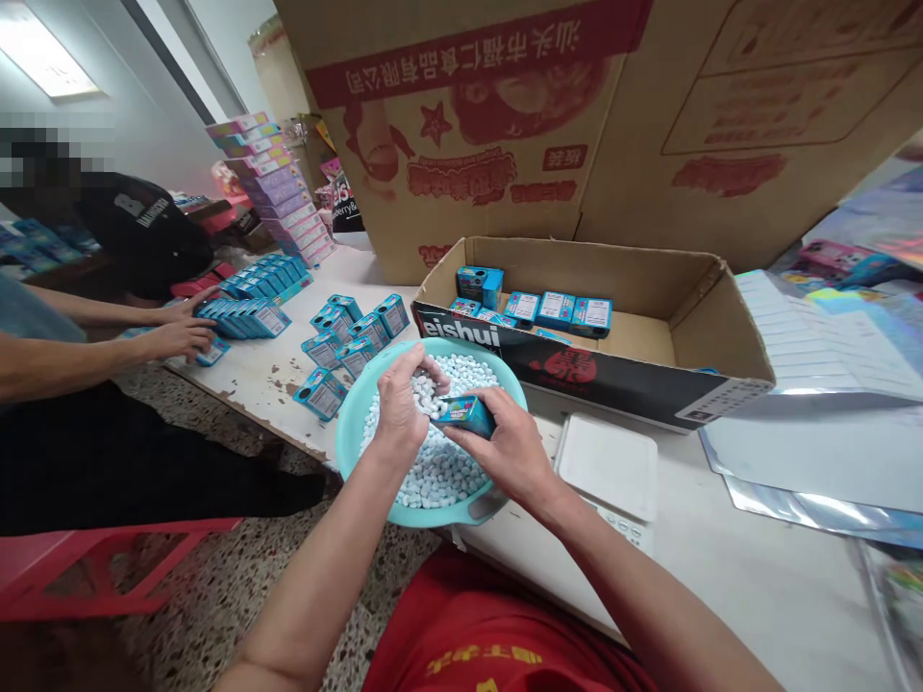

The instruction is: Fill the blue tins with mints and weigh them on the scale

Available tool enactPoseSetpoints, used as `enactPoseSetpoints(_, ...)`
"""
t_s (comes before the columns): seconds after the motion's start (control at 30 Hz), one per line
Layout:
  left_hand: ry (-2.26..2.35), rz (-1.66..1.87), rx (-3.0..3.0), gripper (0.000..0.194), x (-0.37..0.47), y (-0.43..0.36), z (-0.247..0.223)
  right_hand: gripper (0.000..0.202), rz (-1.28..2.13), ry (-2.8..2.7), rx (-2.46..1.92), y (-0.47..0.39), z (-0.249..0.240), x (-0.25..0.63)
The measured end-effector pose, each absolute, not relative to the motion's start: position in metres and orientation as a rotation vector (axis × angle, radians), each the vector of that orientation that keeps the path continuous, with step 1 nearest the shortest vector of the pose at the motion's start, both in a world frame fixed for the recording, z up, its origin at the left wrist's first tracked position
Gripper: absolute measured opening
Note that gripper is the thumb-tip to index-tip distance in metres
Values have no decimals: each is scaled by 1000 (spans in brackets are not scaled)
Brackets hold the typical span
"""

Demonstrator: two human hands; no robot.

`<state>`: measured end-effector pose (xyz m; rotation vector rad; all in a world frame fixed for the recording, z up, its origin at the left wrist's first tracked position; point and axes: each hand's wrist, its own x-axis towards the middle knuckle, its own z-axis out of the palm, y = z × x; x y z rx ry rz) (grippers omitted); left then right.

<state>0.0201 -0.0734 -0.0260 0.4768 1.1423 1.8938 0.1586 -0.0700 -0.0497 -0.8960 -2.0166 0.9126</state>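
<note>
A teal plastic basin (pixel 351 423) full of small white candies (pixel 443 478) sits at the table edge in front of me. Over it, my left hand (pixel 404 399) is cupped round a handful of the candies. My right hand (pixel 515 437) grips a small blue candy box (pixel 467 413) tilted on its side, its end towards the left hand. Candies lie right at that end of the box; whether any are inside I cannot tell. Several similar blue boxes (pixel 357 356) stand on the table just beyond the basin's left side.
Behind the basin stands a long open carton (pixel 627 384) with several blue boxes inside. A white kitchen scale (pixel 610 466) lies right of the basin. Big cardboard (pixel 505 125) rises behind. At left, a co-worker's hands (pixel 180 332) touch a row of blue boxes (pixel 249 317).
</note>
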Motion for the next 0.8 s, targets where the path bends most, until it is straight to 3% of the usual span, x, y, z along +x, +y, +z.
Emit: enactPoseSetpoints(0.8, 1253, 1892, 632, 17, 34, -72, -18, 28, 959, -1983, -922, -71, -43, 163)
